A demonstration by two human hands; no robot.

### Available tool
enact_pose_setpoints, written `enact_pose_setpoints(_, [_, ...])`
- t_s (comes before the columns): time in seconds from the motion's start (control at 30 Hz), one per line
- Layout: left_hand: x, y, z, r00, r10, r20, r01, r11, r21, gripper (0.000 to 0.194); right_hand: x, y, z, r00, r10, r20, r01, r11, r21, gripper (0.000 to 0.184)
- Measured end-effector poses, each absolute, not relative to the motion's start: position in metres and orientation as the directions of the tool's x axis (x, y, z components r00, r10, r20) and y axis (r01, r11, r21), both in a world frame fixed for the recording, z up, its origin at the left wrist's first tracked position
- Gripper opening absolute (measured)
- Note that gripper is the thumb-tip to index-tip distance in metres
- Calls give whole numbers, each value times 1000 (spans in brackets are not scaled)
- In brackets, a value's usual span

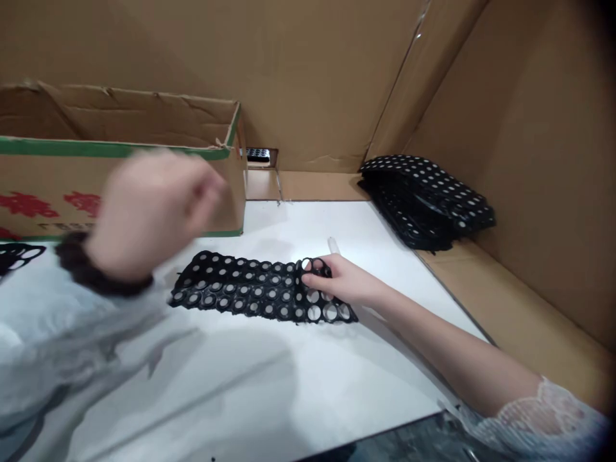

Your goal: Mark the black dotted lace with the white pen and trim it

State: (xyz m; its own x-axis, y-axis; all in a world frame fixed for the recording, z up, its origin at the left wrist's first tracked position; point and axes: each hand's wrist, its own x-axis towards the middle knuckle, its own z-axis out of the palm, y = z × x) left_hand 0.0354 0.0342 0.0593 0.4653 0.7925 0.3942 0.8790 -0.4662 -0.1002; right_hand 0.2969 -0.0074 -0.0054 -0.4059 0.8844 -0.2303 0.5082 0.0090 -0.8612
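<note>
A black sheet of joined rubber-like rings (257, 292) lies across the white table, its round holes showing white. My right hand (334, 277) grips the sheet's right end, with thumb and fingers closed on a few rings that are lifted slightly. My left hand (156, 208) is raised in front of the cardboard box, apart from the sheet. It is blurred by motion, with its fingers curled closed. Whatever it may hold is hidden. A dark band circles that wrist.
An open cardboard box (192, 189) with green edging stands at the back left. More black perforated sheets (428, 199) are stacked at the right against the cardboard wall (529, 160). A small clear stick (333, 245) lies behind my right hand. Black rings (19, 255) lie at the left edge.
</note>
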Motion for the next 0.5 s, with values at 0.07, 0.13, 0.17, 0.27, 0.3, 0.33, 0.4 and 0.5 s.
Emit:
enact_pose_setpoints(0.07, [69,8,42,604,718,346,797,-553,-242,44,293,-10,-6,-444,872,-207,406,-10,-914,17])
enact_pose_setpoints(0.13, [91,-4,26,726,666,172,687,-698,-200,46,288,-14,-5,-497,849,-181,301,-27,-953,14])
enact_pose_setpoints(0.17, [96,-6,20,753,646,126,658,-736,-156,46,285,-16,-5,-519,837,-172,259,-38,-965,13])
enact_pose_setpoints(0.27, [101,-4,9,762,642,83,644,-765,5,38,277,-24,-2,-551,819,-163,176,-77,-981,9])
enact_pose_setpoints(0.3, [100,-4,8,760,646,73,643,-764,56,34,276,-26,-1,-554,815,-170,163,-94,-982,9])
enact_pose_setpoints(0.33, [99,-3,6,761,645,62,639,-763,98,30,274,-28,-1,-557,810,-185,158,-115,-981,8])
enact_pose_setpoints(0.4, [97,-3,5,769,637,47,627,-767,135,24,272,-29,0,-560,800,-217,160,-152,-975,5])
enact_pose_setpoints(0.5, [91,5,6,778,625,64,617,-780,105,17,272,-26,-1,-539,809,-234,121,-200,-972,5])
